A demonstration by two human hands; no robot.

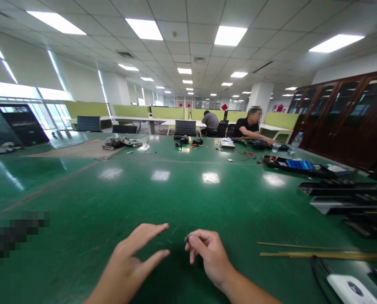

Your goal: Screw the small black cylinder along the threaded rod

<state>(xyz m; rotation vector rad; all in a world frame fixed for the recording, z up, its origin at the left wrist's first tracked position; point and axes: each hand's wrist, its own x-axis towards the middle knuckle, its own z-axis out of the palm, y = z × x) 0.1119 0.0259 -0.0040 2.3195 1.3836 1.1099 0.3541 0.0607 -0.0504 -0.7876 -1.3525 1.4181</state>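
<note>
My left hand (133,257) hovers over the green tabletop (138,198), thumb and fingers spread apart with nothing between them. To its right, my right hand (210,255) pinches a small dark metal piece (187,238) between thumb and forefinger. Only the tip of this piece shows, so its kind cannot be made out. A short gap separates the two hands, and the piece points toward the left hand's open fingers.
Thin yellowish rods (315,255) and a white device (353,289) with a black cable lie at right. Behind them are black metal channels (340,205) and a tray with blue packs (299,164). Across the table a person (247,126) reaches toward a clear bottle (297,142).
</note>
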